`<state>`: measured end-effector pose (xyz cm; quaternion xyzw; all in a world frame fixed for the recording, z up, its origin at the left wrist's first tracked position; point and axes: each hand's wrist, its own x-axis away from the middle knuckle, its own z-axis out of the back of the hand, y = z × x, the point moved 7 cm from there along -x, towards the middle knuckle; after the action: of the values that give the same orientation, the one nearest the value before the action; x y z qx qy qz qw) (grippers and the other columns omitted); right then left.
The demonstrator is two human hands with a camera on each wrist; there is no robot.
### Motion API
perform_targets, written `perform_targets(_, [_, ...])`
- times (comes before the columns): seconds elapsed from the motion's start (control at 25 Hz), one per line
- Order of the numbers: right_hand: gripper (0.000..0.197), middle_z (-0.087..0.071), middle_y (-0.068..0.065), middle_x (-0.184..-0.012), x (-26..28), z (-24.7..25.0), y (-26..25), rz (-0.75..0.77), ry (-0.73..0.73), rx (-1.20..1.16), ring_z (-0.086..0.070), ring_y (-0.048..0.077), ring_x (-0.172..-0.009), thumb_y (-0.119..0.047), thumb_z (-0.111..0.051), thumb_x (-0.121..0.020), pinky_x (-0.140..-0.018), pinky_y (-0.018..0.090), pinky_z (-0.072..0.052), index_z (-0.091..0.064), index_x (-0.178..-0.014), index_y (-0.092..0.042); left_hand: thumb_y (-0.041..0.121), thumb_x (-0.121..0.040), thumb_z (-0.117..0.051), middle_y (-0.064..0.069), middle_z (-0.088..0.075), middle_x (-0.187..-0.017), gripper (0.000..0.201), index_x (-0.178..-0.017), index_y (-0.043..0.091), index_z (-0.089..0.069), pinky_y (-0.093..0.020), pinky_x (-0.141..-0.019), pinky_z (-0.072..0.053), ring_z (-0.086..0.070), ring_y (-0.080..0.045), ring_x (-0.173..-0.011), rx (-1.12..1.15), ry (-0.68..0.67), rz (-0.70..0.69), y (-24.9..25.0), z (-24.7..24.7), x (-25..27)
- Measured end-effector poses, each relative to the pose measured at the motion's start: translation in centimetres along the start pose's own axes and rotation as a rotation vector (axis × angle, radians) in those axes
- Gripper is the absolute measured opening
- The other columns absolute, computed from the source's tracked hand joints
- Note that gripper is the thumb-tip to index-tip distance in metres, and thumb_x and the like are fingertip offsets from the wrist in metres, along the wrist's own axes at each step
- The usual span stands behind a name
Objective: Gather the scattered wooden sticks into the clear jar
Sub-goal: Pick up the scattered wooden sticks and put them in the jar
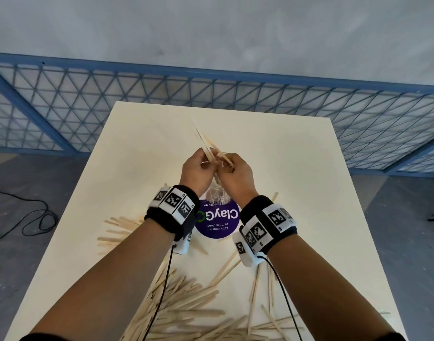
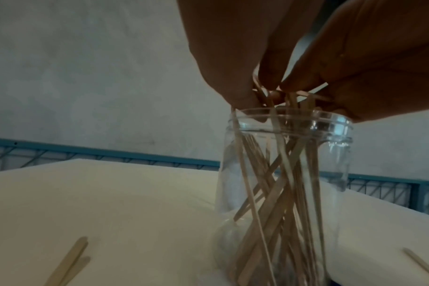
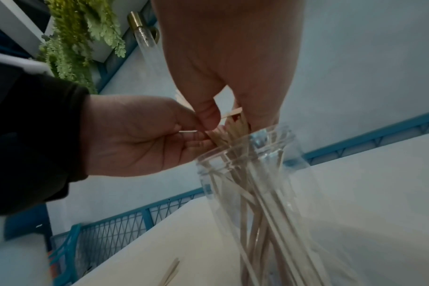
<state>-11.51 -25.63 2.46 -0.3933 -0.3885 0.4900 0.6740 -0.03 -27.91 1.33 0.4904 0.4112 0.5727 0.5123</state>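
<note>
Both the left hand [image 1: 198, 168] and the right hand [image 1: 235, 174] are pinching wooden sticks [image 2: 282, 183] standing in the clear jar [image 2: 336, 154] mid-table, and an off-centre push is likely risking tipping the light jar.

Premises appear to be an indoor workspace or data-collection room rather than a home: bare grey wall [image 1: 211, 28], blue metal mesh fencing [image 1: 235, 94] enclosing a plain cream table [image 1: 297, 168], loose black cables [image 1: 26, 217] on the grey floor [image 1: 395, 230], hanging fern decoration [image 3: 81, 38].
</note>
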Motion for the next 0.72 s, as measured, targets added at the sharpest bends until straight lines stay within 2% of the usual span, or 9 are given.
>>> perform_targets(0.12, [0.016, -0.059, -0.001, -0.082, 0.2, 0.4, -0.2, 0.033, 0.022, -0.033, -0.053, 0.008, -0.067, -0.009, -0.053, -0.088, -0.053, 0.001, -0.039, -0.061, -0.102, -0.006, 0.005, -0.092, -0.050, -0.008, -0.066, -0.092, 0.013, -0.095, 0.013, -0.061, -0.036, -0.089, -0.051, -0.062, -0.022, -0.088, -0.047, -0.002, -0.075, 0.8, -0.1, 0.1])
perform_targets(0.2, [0.015, -0.058, -0.004, -0.072, 0.1, 0.7, -0.1, 0.056, 0.049, -0.021, -0.051, 0.007, -0.062, -0.006, -0.049, -0.090, -0.051, 0.004, -0.038, -0.063, -0.095, -0.004, 0.005, -0.092, -0.049, -0.012, -0.067, -0.094, 0.015, -0.102, 0.007, -0.061, -0.032, -0.086, -0.050, -0.060, -0.020, -0.084, -0.114, -0.007, -0.093, 1.1, -0.2, 0.2])
perform_targets(0.28, [0.021, -0.059, -0.005, -0.069, 0.1, 0.9, 0.0, 0.085, 0.071, -0.001, -0.049, 0.005, -0.058, -0.004, -0.046, -0.090, -0.054, 0.010, -0.037, -0.067, -0.092, -0.003, 0.009, -0.094, -0.049, -0.007, -0.066, -0.090, 0.013, -0.104, 0.015, -0.056, -0.031, -0.084, -0.050, -0.062, -0.020, -0.082, -0.023, 0.000, -0.069, 1.0, -0.2, 0.3])
perform_targets(0.4, [0.025, -0.062, 0.007, -0.074, 0.4, 0.5, -0.4, 0.152, 0.050, 0.068, -0.049, 0.015, -0.064, 0.001, -0.045, -0.087, -0.060, 0.022, -0.036, -0.070, -0.089, -0.001, 0.015, -0.098, -0.041, -0.001, -0.063, -0.079, 0.016, -0.090, 0.026, -0.049, -0.034, -0.077, -0.050, -0.062, -0.020, -0.073, 0.195, 0.034, -0.032, 1.5, -0.2, 0.1])
perform_targets(0.44, [0.024, -0.062, 0.013, -0.075, 0.5, 0.3, -0.4, 0.171, 0.034, 0.097, -0.049, 0.017, -0.068, 0.001, -0.046, -0.086, -0.062, 0.022, -0.035, -0.069, -0.087, 0.002, 0.012, -0.098, -0.039, -0.001, -0.063, -0.076, 0.022, -0.085, 0.026, -0.049, -0.033, -0.074, -0.049, -0.061, -0.019, -0.069, 0.192, 0.057, -0.047, 1.7, -0.1, -0.2])
perform_targets(0.52, [0.022, -0.066, 0.017, -0.093, 0.8, 0.5, -0.6, 0.211, 0.064, 0.132, -0.055, 0.018, -0.081, 0.001, -0.049, -0.085, -0.073, 0.013, -0.035, -0.068, -0.097, 0.001, 0.003, -0.096, -0.040, 0.001, -0.061, -0.073, 0.027, -0.081, 0.024, -0.050, -0.033, -0.072, -0.050, -0.061, -0.014, -0.065, 0.131, 0.083, -0.069, 2.3, 0.1, -0.5])
perform_targets(0.56, [0.024, -0.065, 0.017, -0.102, 1.1, 0.9, -0.8, 0.241, 0.103, 0.139, -0.058, 0.020, -0.089, 0.001, -0.051, -0.084, -0.078, 0.010, -0.035, -0.067, -0.103, 0.000, -0.002, -0.093, -0.040, 0.004, -0.060, -0.075, 0.026, -0.088, 0.022, -0.051, -0.030, -0.071, -0.050, -0.063, -0.008, -0.063, 0.093, 0.081, -0.078, 2.4, 0.0, -0.5])
perform_targets(0.64, [0.028, -0.063, 0.017, -0.109, 1.9, 1.6, -1.1, 0.323, 0.163, 0.161, -0.059, 0.024, -0.101, 0.000, -0.055, -0.082, -0.087, 0.014, -0.039, -0.065, -0.107, -0.001, -0.008, -0.087, -0.045, 0.008, -0.058, -0.084, 0.039, -0.113, 0.022, -0.047, -0.013, -0.064, -0.049, -0.060, 0.006, -0.054, -0.018, 0.046, -0.127, 2.5, 0.1, -0.4])
perform_targets(0.72, [0.036, -0.055, 0.016, -0.123, 2.3, 1.8, -0.8, 0.341, 0.139, 0.238, -0.051, 0.026, -0.117, -0.005, -0.058, -0.080, -0.098, 0.021, -0.038, -0.060, -0.117, -0.004, -0.009, -0.084, -0.050, 0.005, -0.056, -0.093, 0.053, -0.126, 0.022, -0.041, -0.006, -0.059, -0.046, -0.060, 0.007, -0.053, -0.149, -0.012, -0.211, 2.6, 0.2, -0.1])
